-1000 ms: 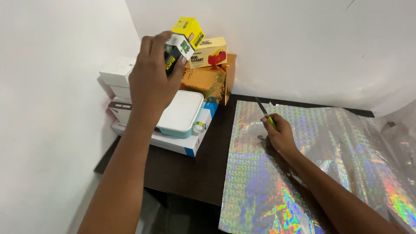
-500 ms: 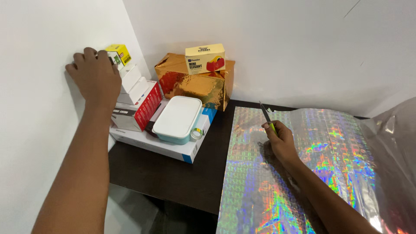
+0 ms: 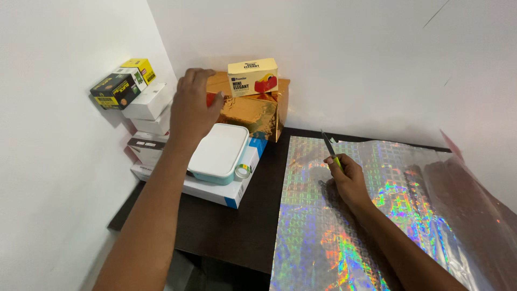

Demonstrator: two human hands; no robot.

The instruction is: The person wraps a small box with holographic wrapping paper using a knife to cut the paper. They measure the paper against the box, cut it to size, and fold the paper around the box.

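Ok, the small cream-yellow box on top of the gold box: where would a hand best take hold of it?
By its two short ends, coming from above or the front. The cream-yellow box lies flat on the gold box close to the wall, top and front clear. The left hand is just beside it; the right hand holds a pen.

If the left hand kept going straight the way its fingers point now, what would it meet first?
Most likely the gold foil-wrapped box: the left hand points toward the back wall with its fingertips already at that box's left edge. Depth is unclear, so contact can't be confirmed.

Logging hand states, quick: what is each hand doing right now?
Left hand: over the gold box; grip cannot be told.
Right hand: closed on a green-handled tool.
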